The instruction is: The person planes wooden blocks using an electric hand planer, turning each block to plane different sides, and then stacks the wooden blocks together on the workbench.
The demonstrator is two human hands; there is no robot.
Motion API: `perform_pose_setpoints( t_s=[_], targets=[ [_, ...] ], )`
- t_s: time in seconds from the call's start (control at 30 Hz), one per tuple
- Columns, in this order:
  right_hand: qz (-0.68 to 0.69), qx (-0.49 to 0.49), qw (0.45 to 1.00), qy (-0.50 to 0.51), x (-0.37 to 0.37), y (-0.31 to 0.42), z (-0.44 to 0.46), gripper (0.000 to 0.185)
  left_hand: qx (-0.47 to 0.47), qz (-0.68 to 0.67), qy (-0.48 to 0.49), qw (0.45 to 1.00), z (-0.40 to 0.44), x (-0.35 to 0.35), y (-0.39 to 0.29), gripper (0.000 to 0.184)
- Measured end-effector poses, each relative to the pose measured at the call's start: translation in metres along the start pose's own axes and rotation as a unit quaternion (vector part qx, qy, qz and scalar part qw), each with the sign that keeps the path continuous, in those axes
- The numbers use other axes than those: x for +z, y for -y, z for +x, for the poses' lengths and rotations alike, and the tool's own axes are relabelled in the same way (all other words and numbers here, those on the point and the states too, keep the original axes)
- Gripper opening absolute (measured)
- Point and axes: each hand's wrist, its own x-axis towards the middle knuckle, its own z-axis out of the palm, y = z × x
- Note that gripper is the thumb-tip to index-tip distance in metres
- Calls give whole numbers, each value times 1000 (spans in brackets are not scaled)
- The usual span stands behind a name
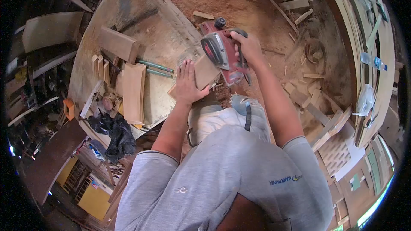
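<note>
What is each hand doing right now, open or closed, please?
Left hand: open, laid on the light brown, flat wooden board.
Right hand: closed, holding the red and black handheld power tool.

Soft, fairly even daylight falls on the middle of the view, with the pale grey shirt point(205, 158) the brightest broad area and the counter point(158, 90) moderately lit. Shadows are soft there, while the left side sinks into dimness with little detail. Small white glints show at the far left, and a harsh, overexposed streak runs along the lower right edge. The plastic bottle point(380, 64) and the clear bag point(365, 99) at the right catch pale highlights. A wide round lens bends the planks point(381, 47) into curves and leaves the corners black. Speckled coloured noise shows in the dark border. The red power tool point(223, 52) looks slightly soft, and fine detail smears toward the edges.
</note>
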Motion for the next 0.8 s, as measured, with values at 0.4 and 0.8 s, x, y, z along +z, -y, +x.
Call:
perform_pose_setpoints(
  t_s=[0.4,0.8],
  targets=[
    [67,10,998,-6,-62,-16,-17,45,1,0,-4,1000,0,-5,-3,126],
    [-17,50,995,85,-69,-47,-109,40,11,9,-18,1000,4,-3,-2,125]
  ],
)
